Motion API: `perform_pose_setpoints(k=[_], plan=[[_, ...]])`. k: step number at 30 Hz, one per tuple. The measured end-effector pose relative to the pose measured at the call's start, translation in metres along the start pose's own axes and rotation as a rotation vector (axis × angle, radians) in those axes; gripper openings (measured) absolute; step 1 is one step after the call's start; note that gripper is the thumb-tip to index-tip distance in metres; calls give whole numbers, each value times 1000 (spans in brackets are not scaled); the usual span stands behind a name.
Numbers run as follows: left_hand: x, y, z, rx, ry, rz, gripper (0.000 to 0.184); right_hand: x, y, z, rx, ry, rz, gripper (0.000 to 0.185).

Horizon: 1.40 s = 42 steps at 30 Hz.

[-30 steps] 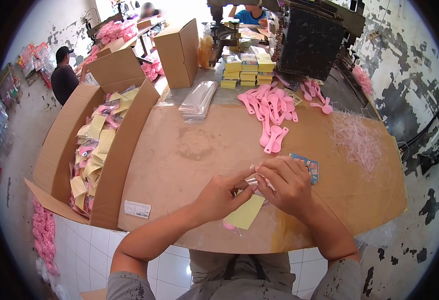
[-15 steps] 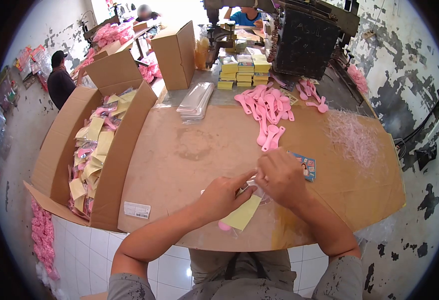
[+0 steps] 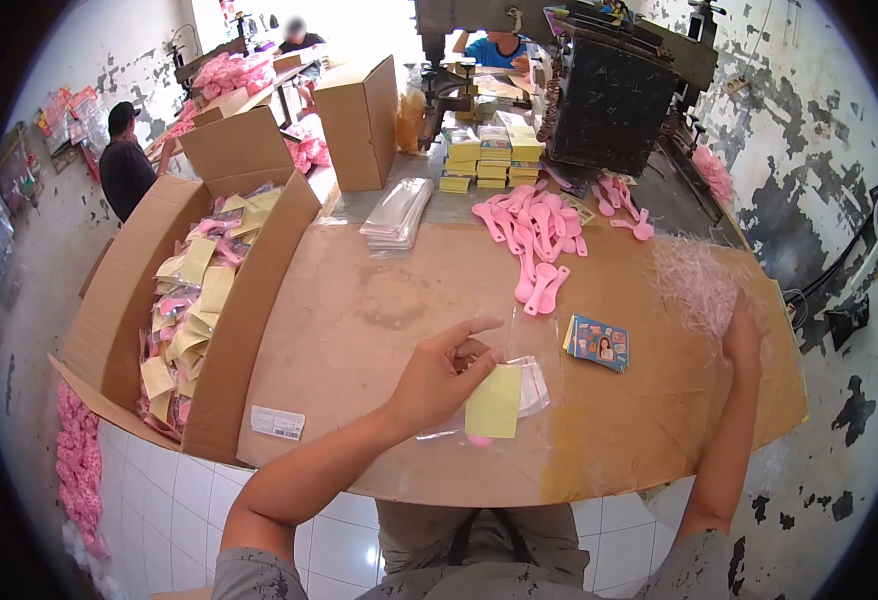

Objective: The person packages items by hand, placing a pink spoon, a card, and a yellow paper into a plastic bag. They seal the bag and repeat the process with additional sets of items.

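Left hand (image 3: 447, 368): narrow, thumb and curled fingers pinching the top edge of a yellow card (image 3: 493, 402), index finger sticking out past it. Left to right from there: open carton (image 3: 247, 335) at the far left, filled with bagged goods (image 3: 196, 262), yellow cards and pink pieces showing through. Barcode label (image 3: 277, 422) on the cardboard sheet (image 3: 329, 350), near the carton. Stack of clear bags (image 3: 396, 215) further back, just in front of an upright brown box (image 3: 354, 125). Yellow card sits near the front edge of the sheet, pink tip (image 3: 480, 440) poking out below it, clear plastic (image 3: 534, 388) with a red line just right. Card stacks (image 3: 461, 158) behind, pink spoons (image 3: 541, 225) heaped in front of them. Small pile of printed cards (image 3: 599, 343) right of the yellow card. Plastic strips (image 3: 697, 285) at far right; right hand (image 3: 743, 335) at their edge, can't tell if it's gripping any.
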<state>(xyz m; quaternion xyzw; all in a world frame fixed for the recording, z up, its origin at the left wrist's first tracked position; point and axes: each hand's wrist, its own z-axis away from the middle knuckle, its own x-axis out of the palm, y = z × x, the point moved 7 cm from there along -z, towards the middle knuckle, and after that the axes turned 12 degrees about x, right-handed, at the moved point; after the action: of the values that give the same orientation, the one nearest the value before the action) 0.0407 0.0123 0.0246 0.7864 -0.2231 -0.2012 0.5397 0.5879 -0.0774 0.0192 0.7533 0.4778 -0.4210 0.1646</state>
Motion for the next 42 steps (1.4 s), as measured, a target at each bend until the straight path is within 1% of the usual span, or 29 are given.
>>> perform_pose_setpoints(k=[1,2,4,6,9,11,13,15,18,21,24,26,27,29,32,33,42], plan=[[0,0,1,4,7,16,42,-10,-1,9,13,208,333,47],[-1,0,-3,14,16,32,42,-15,-1,10,5,230,297,54],[-2,5,-5,11,25,56,41,-48,-46,12,-7,227,210,59],[-1,4,-3,1,31,74,39,-96,-109,14,1,180,124,55],[-6,3,-8,8,61,92,35,-99,-163,11,-34,-105,-449,41],[-8,3,-7,-15,94,138,31,-93,-231,35,-70,-485,-759,28],[-10,2,-7,-16,124,141,28,-90,-293,71,-272,-746,-866,29],[-11,1,-6,-2,142,121,27,-88,-339,108,-305,-1058,-1112,36],[-14,3,-6,30,134,56,26,-69,-363,137,-308,-1199,-1176,40],[-11,-2,-1,7,102,72,29,-39,-359,147,-19,-1408,-1349,38],[-8,-2,-6,6,79,170,35,-40,-354,142,-38,-1361,-1380,34],[-4,1,-7,1,76,285,41,-39,-351,141,2,-1334,-1457,32],[-2,-1,-7,-7,73,293,40,-38,-350,139,20,-1319,-1493,32],[-2,-3,-9,-19,62,306,39,-31,-343,137,-2,-1314,-1462,32],[-4,-10,-7,-125,27,206,35,-32,-339,136,7,-1321,-1419,28],[-4,-10,-6,-120,33,198,33,-32,-338,138,19,-1333,-1402,27],[-2,-10,-5,-51,39,135,27,-31,-336,130,14,-1183,-1477,21]])
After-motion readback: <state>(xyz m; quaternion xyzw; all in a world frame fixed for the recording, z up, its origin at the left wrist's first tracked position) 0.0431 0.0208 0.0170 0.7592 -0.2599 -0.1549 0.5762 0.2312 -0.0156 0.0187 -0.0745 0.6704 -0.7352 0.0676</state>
